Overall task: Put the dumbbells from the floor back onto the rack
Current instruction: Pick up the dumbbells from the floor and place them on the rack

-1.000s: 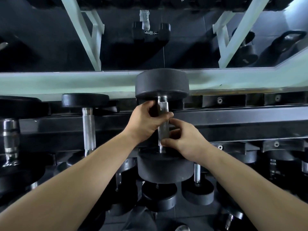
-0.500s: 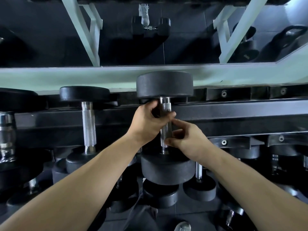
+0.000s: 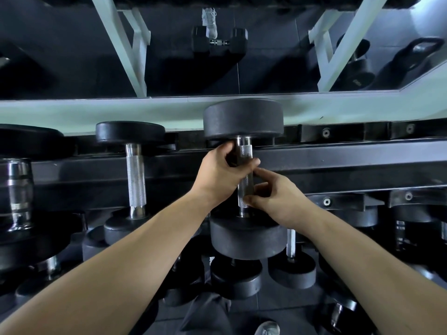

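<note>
The person has both hands on the knurled steel handle of a black round-headed dumbbell [image 3: 243, 119] at the top tier of the rack [image 3: 338, 160]. Its long axis runs near to far, straight across the rack's black rails. One head points away toward the mirror [image 3: 60, 56] and the other points back at the person. The far head sits at the far rail and the near head hangs past the near rail. I cannot tell whether the rack carries the whole weight.

The left hand [image 3: 217, 177] is wrapped around the far half of the handle. The right hand [image 3: 278, 201] is clamped on the near half, thumb and fingers closed round the bar, and the two hands touch.

Just to the left, a smaller dumbbell [image 3: 135, 175] lies parallel on the same tier. More dumbbells [image 3: 237, 278] sit on the tier below.
</note>
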`<state>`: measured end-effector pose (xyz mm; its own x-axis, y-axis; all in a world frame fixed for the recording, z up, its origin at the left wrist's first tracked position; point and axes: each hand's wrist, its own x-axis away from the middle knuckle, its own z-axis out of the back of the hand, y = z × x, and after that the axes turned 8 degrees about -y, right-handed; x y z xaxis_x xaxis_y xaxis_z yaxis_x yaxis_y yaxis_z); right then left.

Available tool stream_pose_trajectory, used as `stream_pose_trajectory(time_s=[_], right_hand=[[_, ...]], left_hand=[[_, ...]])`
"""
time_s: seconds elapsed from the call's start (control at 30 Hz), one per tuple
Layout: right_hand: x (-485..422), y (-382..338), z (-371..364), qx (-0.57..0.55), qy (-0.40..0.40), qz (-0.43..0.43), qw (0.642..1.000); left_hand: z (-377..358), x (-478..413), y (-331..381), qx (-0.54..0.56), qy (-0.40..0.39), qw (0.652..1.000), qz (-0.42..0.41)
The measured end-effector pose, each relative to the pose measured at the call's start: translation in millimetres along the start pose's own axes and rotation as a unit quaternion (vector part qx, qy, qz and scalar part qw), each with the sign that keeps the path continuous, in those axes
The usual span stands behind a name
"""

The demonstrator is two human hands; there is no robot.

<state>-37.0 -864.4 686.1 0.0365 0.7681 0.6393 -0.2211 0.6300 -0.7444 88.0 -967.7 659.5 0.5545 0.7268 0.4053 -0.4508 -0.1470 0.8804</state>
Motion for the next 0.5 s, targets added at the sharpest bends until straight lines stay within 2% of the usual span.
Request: stream_pose_trajectory(time_s=[0.1, 0.33, 0.5], right_hand=[[2.4, 0.2, -1.0, 0.017, 0.006, 0.005, 1.000], [11.2, 10.6, -0.5, 0.014, 0.082, 0.001, 0.997], [22.5, 16.0, -0.5, -0.002, 0.103, 0.014, 0.995]], left_hand=[[-1.2, 2.7, -0.9, 0.010, 0.001, 1.000, 0.004], [-1.4, 12.0, -3.1, 0.004, 0.009, 1.000, 0.015], [-4.3, 26.2, 4.0, -0.054, 0.053, 0.997, 0.009]])
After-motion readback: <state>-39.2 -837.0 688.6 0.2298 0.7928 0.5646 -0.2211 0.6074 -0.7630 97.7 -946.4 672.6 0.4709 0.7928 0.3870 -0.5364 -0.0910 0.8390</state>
